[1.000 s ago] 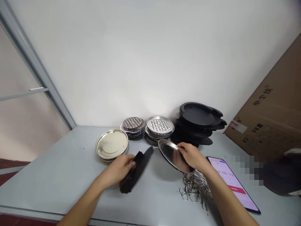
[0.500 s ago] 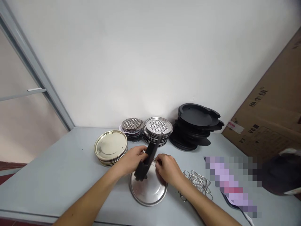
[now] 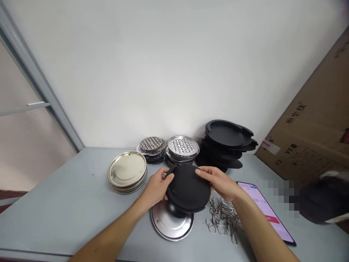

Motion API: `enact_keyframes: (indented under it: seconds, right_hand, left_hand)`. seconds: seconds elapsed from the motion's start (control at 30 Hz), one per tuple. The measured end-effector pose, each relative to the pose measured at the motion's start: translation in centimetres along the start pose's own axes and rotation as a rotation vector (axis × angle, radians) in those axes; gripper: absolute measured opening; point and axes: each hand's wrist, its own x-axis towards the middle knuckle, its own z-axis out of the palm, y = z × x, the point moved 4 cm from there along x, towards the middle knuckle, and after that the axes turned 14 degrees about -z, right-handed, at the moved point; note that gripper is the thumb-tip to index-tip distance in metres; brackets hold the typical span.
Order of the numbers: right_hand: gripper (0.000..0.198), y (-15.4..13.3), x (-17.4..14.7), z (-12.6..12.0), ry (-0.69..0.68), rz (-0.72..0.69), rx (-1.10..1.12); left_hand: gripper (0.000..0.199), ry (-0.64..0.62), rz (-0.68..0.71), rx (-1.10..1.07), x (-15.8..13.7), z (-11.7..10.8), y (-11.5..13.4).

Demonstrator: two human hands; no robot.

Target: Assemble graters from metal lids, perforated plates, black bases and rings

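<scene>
While both hands grip it from opposite sides, the black disc (image 3: 188, 187) hangs level just above the shiny metal plate (image 3: 172, 222) lying on the table (image 3: 68, 203) — the left hand (image 3: 156, 186) pinches its left rim, the right hand (image 3: 219, 182) lays its fingers (image 3: 203, 174) over the right edge. Wire rings (image 3: 223, 219) lie just right of the plate, a phone (image 3: 265, 211) beyond them — stacks of gold lids (image 3: 127, 174), perforated discs (image 3: 182, 148) and black discs (image 3: 226, 140) stand behind.

Both hands grip a black round lid (image 3: 188, 188), the left hand (image 3: 155, 186) on one edge and the right hand (image 3: 219, 182) on the other, held just above a shiny metal plate (image 3: 170, 222) lying on the surface (image 3: 68, 211). A heap of wire clips (image 3: 224, 219) sits just beside the plate.
</scene>
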Motion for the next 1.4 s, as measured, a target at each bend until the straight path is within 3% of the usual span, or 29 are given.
enact_keyframes:
  seconds: [0.13,0.27,0.4,0.5,0.63,0.77,1.07,1.23,1.3,1.4]
  right_hand:
    - [0.035,-0.5,-0.1,-1.3,0.105,-0.065,-0.038]
    - [0.038,0.4,-0.3,-5.4,0.268,0.019,-0.199]
    - [0.035,1.9,-0.4,-8.6,0.299,0.045,-0.288]
    - [0.027,2.7,-0.4,-9.1,0.247,0.067,-0.364]
    - [0.029,3.0,-0.4,-9.0,0.198,0.116,-0.645]
    - [0.029,3.0,0.0,-9.2,0.21,0.127,-1.044]
    - [0.036,3.6,0.8,-7.3,0.197,0.159,-1.257]
    - [0.042,2.5,0.3,-6.1,0.326,0.177,-1.386]
    - [0.04,1.1,-0.1,-4.7,0.447,0.087,-1.463]
    - [0.034,-0.4,-0.5,-0.7,0.468,-0.256,-1.333]
  left_hand:
    - [0.041,-0.062,0.141,0.12,-1.0,0.4,0.9]
    - [0.032,0.157,0.378,0.484,-1.5,-0.9,1.1]
    - [0.043,0.114,0.362,0.684,-0.9,-1.5,0.0]
    - [0.04,0.045,0.312,0.708,-0.6,-1.7,-0.5]
    - [0.025,-0.014,0.27,0.691,-0.2,-1.9,-0.6]
    - [0.027,-0.012,0.282,0.688,-0.1,-2.1,-0.4]
    - [0.026,0.006,0.259,0.701,-0.5,-2.4,-0.4]
    - [0.019,0.057,0.263,0.723,-0.4,-2.3,-0.6]
    - [0.018,0.071,0.255,0.734,-0.3,-2.3,-0.7]
    - [0.017,0.104,0.256,0.723,-0.2,-2.4,-0.8]
